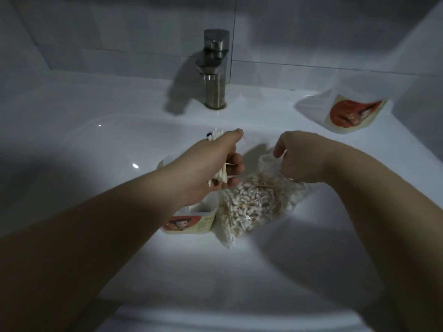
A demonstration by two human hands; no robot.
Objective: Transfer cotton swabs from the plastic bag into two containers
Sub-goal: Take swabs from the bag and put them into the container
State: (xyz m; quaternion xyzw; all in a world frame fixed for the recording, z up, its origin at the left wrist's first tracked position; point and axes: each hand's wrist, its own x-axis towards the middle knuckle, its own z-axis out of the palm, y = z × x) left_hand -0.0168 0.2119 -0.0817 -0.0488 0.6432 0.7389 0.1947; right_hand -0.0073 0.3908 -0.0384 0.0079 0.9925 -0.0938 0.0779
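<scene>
Sitting nearest in the sink (96,144), an open container (191,220) waits touching the plastic bag (266,162) of cotton swabs (251,202). Above it the left hand (213,164) grips a bundle of swabs (55,176), seemingly ready to drop them in. The right hand (296,159) pinches the bag's mouth, probably keeping it open. A second container (347,113) lies on the far ledge.

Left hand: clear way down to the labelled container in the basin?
Probably yes. The left hand, gripping a bunch of swabs, hovers just above the open container; the bag lies beside it, not over it.
</scene>
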